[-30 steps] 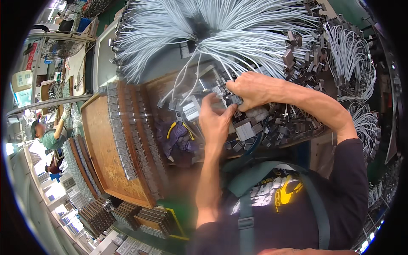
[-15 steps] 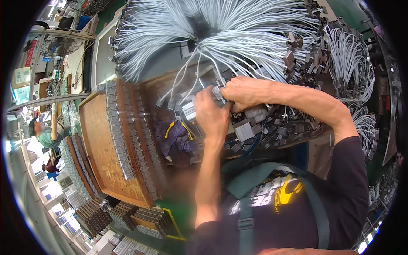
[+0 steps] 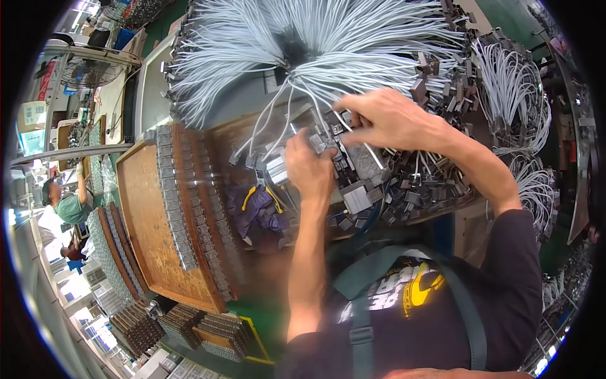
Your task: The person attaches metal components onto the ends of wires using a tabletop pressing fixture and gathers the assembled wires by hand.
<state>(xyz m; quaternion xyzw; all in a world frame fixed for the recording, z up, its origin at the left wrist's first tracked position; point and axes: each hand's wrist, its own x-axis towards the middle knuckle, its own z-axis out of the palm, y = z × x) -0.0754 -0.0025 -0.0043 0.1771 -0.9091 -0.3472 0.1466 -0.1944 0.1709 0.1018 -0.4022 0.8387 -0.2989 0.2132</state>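
My left hand rests at a metal fixture on the wooden bench, fingers curled around a small silver part whose kind I cannot make out. My right hand hovers just right of the fixture, thumb and forefinger apart; its fingers are partly blurred and no held thing shows. White cables with small connectors run down from a large bundle toward the fixture. A pale metal block lies left of my left hand, and another light block sits to its lower right.
A purple cloth with yellow-handled pliers lies left of my left forearm. Farther left stands a wooden tray with rows of grey metal parts. Dark connector pieces are heaped on the right. Another person works at far left.
My right hand has come away from beside my left hand, moving right and slightly up, and its fingers have parted. More of the fixture shows. My left hand has barely moved.
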